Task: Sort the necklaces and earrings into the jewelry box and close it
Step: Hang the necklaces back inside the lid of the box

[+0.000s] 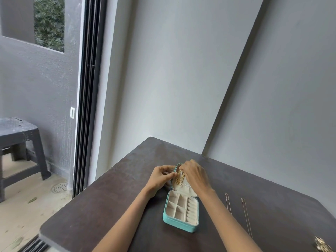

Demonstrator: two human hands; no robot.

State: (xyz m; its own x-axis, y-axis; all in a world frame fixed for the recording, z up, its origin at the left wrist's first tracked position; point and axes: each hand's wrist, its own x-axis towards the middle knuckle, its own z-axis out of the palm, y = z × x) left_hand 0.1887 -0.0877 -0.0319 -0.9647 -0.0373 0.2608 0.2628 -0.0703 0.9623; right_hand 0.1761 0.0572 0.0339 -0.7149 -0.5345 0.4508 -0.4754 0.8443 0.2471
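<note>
Grey walls back a dark table (109, 206) where a teal jewelry box (181, 213) lies open, its lid under both hands and its divided tray nearer the person. Left hand (161, 179) pinches the lid's edge while right hand (195, 174) pinches a gold necklace (180, 179) against the lid lining. Two thin necklaces (245, 213) lie on the table, off to the right of the right forearm.

Matt dark table (109, 206), teal leather-look jewelry box (179, 225) lined in soft cream cloth, shiny gold metal necklace (180, 179) inside its lid.
</note>
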